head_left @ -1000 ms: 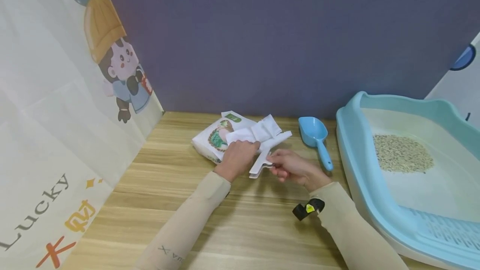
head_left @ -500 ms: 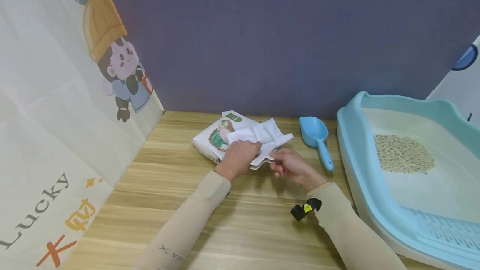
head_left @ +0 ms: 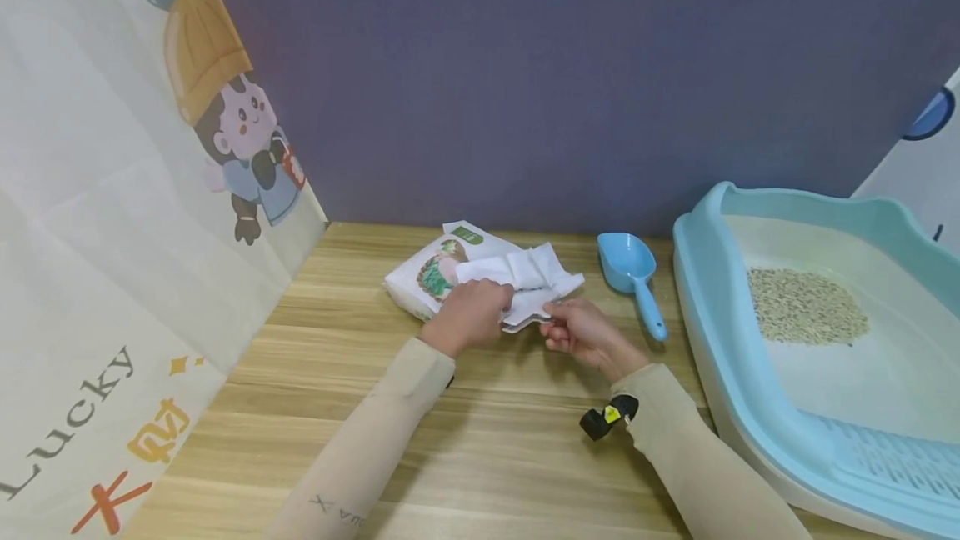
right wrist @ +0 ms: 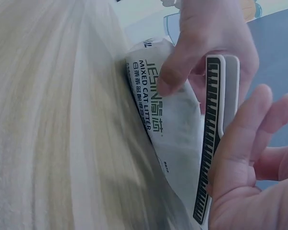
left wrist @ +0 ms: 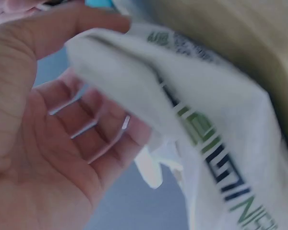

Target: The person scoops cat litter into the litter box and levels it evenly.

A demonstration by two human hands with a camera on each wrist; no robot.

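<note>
A white cat litter bag [head_left: 435, 273] with a round picture and green label lies on the tabletop, its upper end folded over. My left hand [head_left: 471, 313] grips the near side of that fold; in the left wrist view, its thumb lies over the bag's edge and the fingers are behind it. My right hand [head_left: 591, 333] holds a white clip [right wrist: 213, 115] patterned with black-and-white piano keys. In the right wrist view the clip lies right along the bag's edge, beside the left thumb. From the head view, its handle end points toward me and the folded bag overlaps the rest.
Right of the bag lies a blue scoop [head_left: 628, 263], handle toward me. Farther right stands a blue-rimmed litter box [head_left: 701, 298] with a patch of pellets [head_left: 806, 307] inside. The wooden tabletop [head_left: 315, 390] meets a dark partition [head_left: 525, 90] behind the bag.
The right hand has brought the clip away from me, closer in against the folded bag end. The left hand has shifted slightly left while keeping its grip. Scoop and litter box stay put.
</note>
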